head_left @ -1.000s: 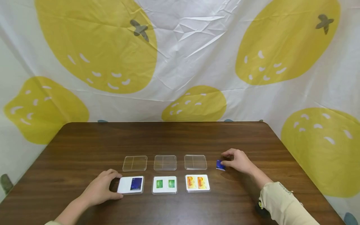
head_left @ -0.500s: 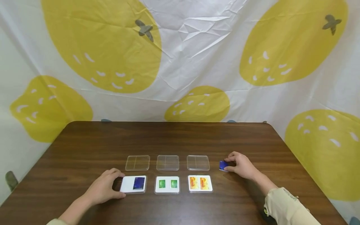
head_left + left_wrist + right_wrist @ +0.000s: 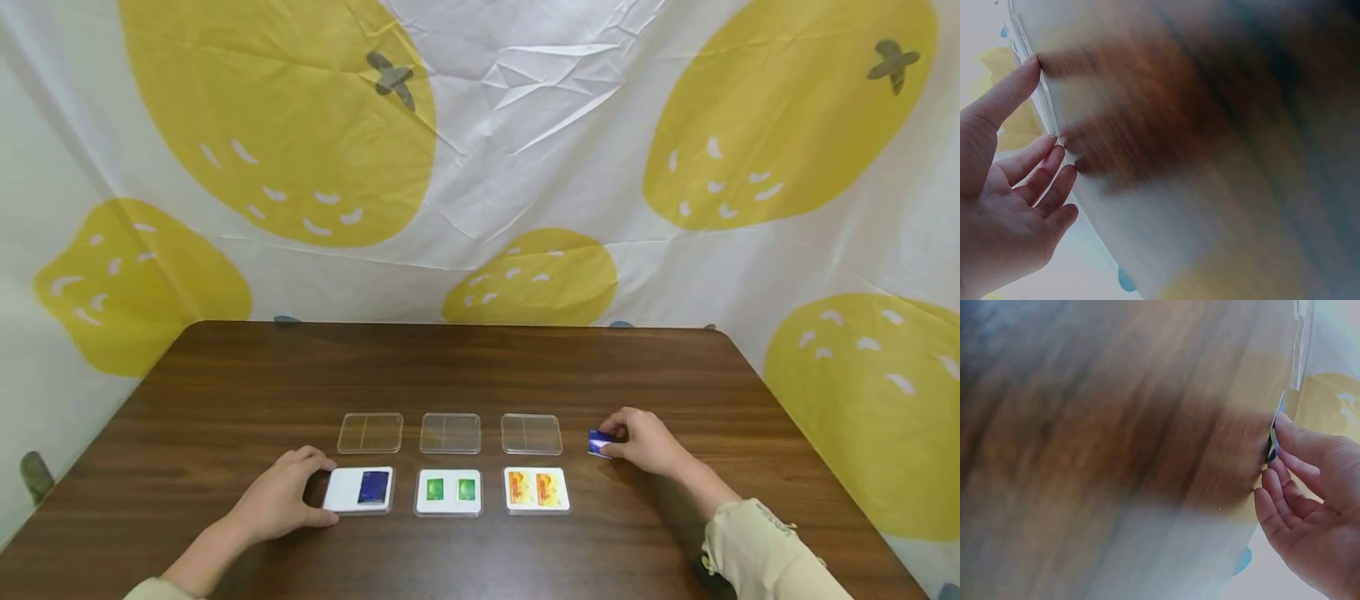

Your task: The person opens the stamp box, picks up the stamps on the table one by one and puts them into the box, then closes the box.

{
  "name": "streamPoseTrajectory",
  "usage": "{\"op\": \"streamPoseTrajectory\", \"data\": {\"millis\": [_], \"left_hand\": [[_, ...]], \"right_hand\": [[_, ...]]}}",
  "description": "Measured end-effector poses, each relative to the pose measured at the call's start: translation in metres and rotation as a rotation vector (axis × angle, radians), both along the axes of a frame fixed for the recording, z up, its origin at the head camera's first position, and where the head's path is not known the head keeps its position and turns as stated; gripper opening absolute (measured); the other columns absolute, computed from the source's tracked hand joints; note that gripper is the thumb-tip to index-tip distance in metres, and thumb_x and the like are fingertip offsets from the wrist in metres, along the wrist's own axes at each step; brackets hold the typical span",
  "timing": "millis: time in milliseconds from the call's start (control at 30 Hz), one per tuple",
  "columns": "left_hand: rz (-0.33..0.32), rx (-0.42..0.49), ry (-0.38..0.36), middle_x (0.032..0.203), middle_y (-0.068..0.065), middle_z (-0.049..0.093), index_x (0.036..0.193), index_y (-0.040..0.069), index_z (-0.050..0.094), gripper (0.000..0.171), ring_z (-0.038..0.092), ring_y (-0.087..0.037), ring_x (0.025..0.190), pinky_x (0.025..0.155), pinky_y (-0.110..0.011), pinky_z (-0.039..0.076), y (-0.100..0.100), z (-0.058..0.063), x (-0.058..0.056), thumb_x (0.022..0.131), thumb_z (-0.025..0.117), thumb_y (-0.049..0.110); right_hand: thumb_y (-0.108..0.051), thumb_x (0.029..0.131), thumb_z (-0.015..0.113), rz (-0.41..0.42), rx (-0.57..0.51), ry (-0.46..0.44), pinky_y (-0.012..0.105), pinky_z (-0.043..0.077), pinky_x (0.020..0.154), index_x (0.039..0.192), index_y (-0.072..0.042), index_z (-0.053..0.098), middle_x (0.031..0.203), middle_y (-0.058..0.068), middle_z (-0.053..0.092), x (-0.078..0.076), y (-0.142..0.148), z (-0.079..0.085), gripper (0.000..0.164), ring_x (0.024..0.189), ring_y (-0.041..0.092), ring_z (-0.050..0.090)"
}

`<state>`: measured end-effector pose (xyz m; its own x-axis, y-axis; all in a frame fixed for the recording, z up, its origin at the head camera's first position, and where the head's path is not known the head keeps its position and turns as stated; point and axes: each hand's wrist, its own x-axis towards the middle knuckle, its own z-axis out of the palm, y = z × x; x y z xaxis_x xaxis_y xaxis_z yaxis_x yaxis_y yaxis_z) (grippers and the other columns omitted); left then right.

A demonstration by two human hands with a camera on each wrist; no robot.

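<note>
In the head view, my right hand pinches a small blue stamp-like card between thumb and fingers at the right. The right wrist view shows that card edge-on, tilted up from the table. My left hand holds the left flat clear case by its near and far edges, thumb at the near side. On the case's white insert, a dark blue stamp-like card lies on the right half; the left half is bare white. In the left wrist view the case shows edge-on between thumb and fingers.
To the right lie a case with two green stamps and one with two orange stamps. Behind them, three clear lids form a row on the brown wooden table. A lemon-print cloth hangs behind.
The head view has shifted, so everything appears further right. The blue card at my right hand has tilted and now catches the light. My left hand stays at the left case.
</note>
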<state>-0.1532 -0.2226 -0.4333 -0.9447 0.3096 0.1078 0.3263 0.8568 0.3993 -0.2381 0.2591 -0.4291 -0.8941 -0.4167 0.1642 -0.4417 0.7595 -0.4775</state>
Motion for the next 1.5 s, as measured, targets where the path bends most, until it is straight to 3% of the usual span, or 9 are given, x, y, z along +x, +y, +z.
{"op": "streamPoseTrajectory", "data": {"millis": [233, 600, 833, 1200, 1500], "left_hand": [[0.006, 0.0, -0.01, 0.104, -0.004, 0.057, 0.103, 0.005, 0.062, 0.06, 0.052, -0.028, 0.102, 0.084, -0.047, 0.044, 0.0013, 0.0011, 0.0007, 0.055, 0.084, 0.034], [-0.001, 0.0, -0.008, 0.101, -0.002, 0.057, 0.101, 0.005, 0.062, 0.059, 0.053, -0.027, 0.099, 0.082, -0.046, 0.045, 0.0028, -0.0007, 0.0004, 0.054, 0.084, 0.034], [-0.002, 0.004, -0.005, 0.101, -0.002, 0.057, 0.101, 0.005, 0.062, 0.059, 0.053, -0.027, 0.099, 0.082, -0.046, 0.045, 0.0028, -0.0003, 0.0006, 0.054, 0.084, 0.034], [0.004, 0.003, 0.001, 0.101, -0.002, 0.058, 0.101, 0.005, 0.062, 0.059, 0.053, -0.027, 0.099, 0.082, -0.046, 0.045, 0.0008, -0.0012, 0.0009, 0.054, 0.084, 0.033], [0.002, 0.006, 0.01, 0.101, -0.003, 0.058, 0.1, 0.005, 0.062, 0.058, 0.053, -0.028, 0.099, 0.082, -0.046, 0.045, 0.0012, 0.0014, 0.0003, 0.054, 0.084, 0.032]], "right_hand": [[-0.001, 0.065, 0.075, -0.055, -0.053, -0.106, 0.022, 0.047, 0.058, 0.087, 0.008, 0.064, 0.072, 0.008, 0.063, -0.0001, -0.0064, 0.0044, 0.026, 0.067, 0.015, 0.057], [0.0, 0.059, 0.078, -0.185, -0.103, -0.223, 0.027, 0.048, 0.055, 0.082, 0.006, 0.066, 0.074, 0.009, 0.064, 0.0, -0.0095, 0.008, 0.027, 0.064, 0.014, 0.057], [0.006, 0.065, 0.069, -0.207, -0.203, -0.306, 0.025, 0.05, 0.05, 0.084, 0.01, 0.064, 0.071, 0.008, 0.062, -0.0019, -0.0072, 0.0068, 0.02, 0.059, 0.012, 0.056], [0.008, 0.068, 0.062, -0.229, -0.246, -0.284, 0.024, 0.051, 0.052, 0.085, 0.011, 0.065, 0.074, 0.011, 0.064, -0.0048, -0.0048, 0.0062, 0.018, 0.058, 0.011, 0.057], [0.008, 0.07, 0.066, -0.224, -0.262, -0.271, 0.025, 0.052, 0.051, 0.083, 0.011, 0.066, 0.07, 0.009, 0.062, -0.0071, -0.0014, 0.0045, 0.014, 0.059, 0.013, 0.056]]}}
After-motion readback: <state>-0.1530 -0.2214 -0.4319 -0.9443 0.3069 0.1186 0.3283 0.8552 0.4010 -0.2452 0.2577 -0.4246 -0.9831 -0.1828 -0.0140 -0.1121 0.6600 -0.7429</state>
